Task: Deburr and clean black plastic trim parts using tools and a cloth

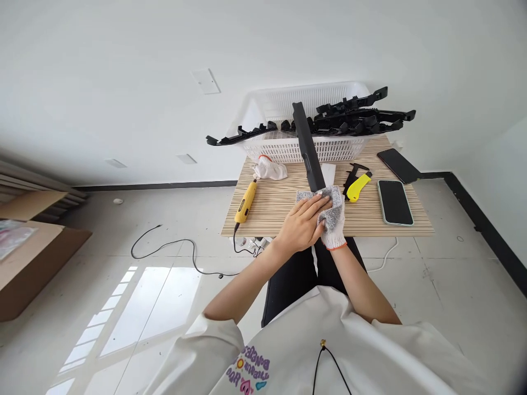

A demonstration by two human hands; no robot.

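In the head view, a bare left hand (303, 220) lies with fingers extended on a gray cloth (331, 198) at the near end of a black strip (308, 147), which slants above the bench (267, 211) toward a white basket (272, 149). The gloved right hand (336, 233) meets the cloth; whether either grip is clamped cannot be told. A yellow tool (246, 203) lies left.

Long black plastic strip (307, 144) appeared smooth, matt; flecked grey cloth (336, 198), in front of white latticed plastic basket (269, 150), rough.
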